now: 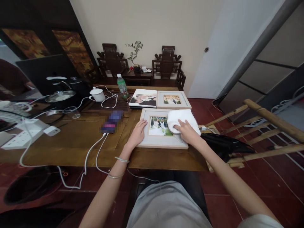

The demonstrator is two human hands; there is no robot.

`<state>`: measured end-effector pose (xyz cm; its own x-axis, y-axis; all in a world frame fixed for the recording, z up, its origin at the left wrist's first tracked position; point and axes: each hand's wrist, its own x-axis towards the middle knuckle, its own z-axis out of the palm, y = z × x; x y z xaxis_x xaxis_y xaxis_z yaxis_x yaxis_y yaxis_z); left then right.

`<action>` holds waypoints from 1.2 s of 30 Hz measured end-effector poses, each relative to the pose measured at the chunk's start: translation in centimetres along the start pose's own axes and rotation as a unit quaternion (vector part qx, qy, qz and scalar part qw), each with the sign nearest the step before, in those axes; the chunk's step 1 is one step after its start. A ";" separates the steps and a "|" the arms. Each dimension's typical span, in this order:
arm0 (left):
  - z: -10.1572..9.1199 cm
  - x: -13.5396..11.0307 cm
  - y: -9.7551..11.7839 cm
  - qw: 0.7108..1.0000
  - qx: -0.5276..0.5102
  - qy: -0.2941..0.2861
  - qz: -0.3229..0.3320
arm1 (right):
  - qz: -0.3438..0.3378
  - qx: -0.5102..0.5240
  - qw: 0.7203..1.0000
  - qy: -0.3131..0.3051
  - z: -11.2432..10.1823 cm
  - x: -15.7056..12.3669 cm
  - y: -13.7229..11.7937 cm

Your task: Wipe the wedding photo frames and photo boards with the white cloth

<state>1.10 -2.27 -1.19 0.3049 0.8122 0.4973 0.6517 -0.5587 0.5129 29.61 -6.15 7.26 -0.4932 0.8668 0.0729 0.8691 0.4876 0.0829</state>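
Observation:
A light-coloured picture frame [163, 144] lies flat near the front edge of the wooden table, with a photo [156, 127] of two people in its middle. My left hand [138, 133] rests on the frame's left side, its fingers laid along the border. In my right hand [187, 131] is a folded white cloth [182, 117], pressed onto the frame's right side and covering part of the photo and border. Thumb and fingers close on the cloth's near edge. Just behind lie a second framed photo [172, 99] and a photo album [143, 98].
Left of the frame lies a phone [111, 122] with white cables. Farther left are a power strip [23, 134], a clear cup [72, 112], a lidded white mug [97, 94] and a kettle [76, 84]. A green bottle [122, 85] stands behind. A bamboo chair [273, 117] is at the right.

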 end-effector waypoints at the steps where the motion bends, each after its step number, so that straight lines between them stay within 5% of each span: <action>1: 0.0 0.0 0.0 1.000 0.003 0.000 0.001 | -0.007 0.010 1.000 -0.008 -0.2 -1.2 -0.6; 5: -0.2 0.1 0.3 1.000 0.029 -0.008 0.010 | -0.034 0.050 0.997 -0.039 -1.4 -5.4 -2.8; 9: -0.4 0.2 0.3 0.998 0.053 -0.025 0.024 | -0.036 0.064 0.996 -0.045 -1.7 -5.8 -3.4; 18: -1.2 0.3 0.9 0.998 0.029 -0.053 -0.002 | 0.047 0.007 0.998 0.046 1.0 5.0 1.5; 22: -1.4 0.4 1.5 0.999 -0.015 -0.035 -0.032 | 0.053 -0.013 0.996 0.067 1.7 7.3 1.7; 27: -1.0 0.3 1.1 0.998 -0.042 -0.008 -0.040 | 0.010 -0.031 0.999 0.024 1.5 4.2 -1.0; 36: -0.3 0.1 0.0 1.000 -0.025 -0.006 -0.012 | -0.095 0.090 0.989 -0.067 -2.5 -4.3 -6.6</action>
<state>0.87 -2.24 -0.96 0.2979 0.8275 0.4759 0.6235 -0.5462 0.5594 25.87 -13.35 8.90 -0.6490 0.7583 -0.0611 0.7600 0.6427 -0.0962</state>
